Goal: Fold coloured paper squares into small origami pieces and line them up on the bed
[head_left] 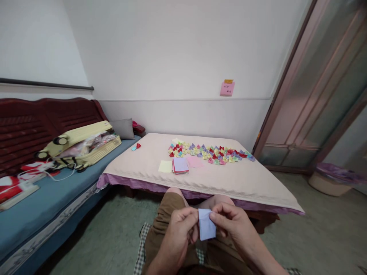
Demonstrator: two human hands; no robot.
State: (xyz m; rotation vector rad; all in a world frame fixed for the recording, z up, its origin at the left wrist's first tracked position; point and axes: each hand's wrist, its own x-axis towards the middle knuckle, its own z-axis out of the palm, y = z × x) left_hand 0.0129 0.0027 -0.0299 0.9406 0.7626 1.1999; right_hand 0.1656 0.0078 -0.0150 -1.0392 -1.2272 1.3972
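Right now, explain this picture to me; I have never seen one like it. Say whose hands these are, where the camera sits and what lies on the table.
No machine here: one camera sits on a person's head and looks forward and down, so both hands at the bottom are that person's own. The left hand and right hand pinch a folded pale blue paper between them. Ahead stands a low table under a pinkish cloth. On it lie a row of coloured folded paper pieces, a stack of paper squares, a yellow sheet and a pink sheet. A yellow suitcase rests on a blue bench.
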